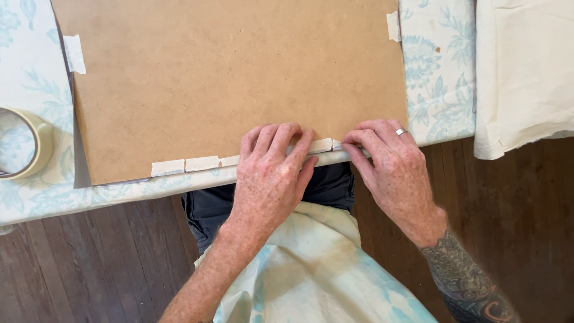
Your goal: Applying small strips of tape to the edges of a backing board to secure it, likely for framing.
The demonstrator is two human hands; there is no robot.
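Flat brown rectangular hardboard panel (227,78) lies on pale blue floral cloth (439,78) over the bench; short cream masking-tape strips (185,165) line its near edge. Left hand (269,176) presses flat, fingers together, on that taped edge; right hand (388,167) pinches a tape strip there. Cream tape roll (36,149) far left, cream folded fabric (523,72) right.

A table covered by a pale cloth with a blue flower print (439,90) stands over a dark wooden floor (89,263). On the cloth lie a large brown board (227,78), a roll of tape (27,146) at the left edge, and folded cream fabric (523,72) at the right.
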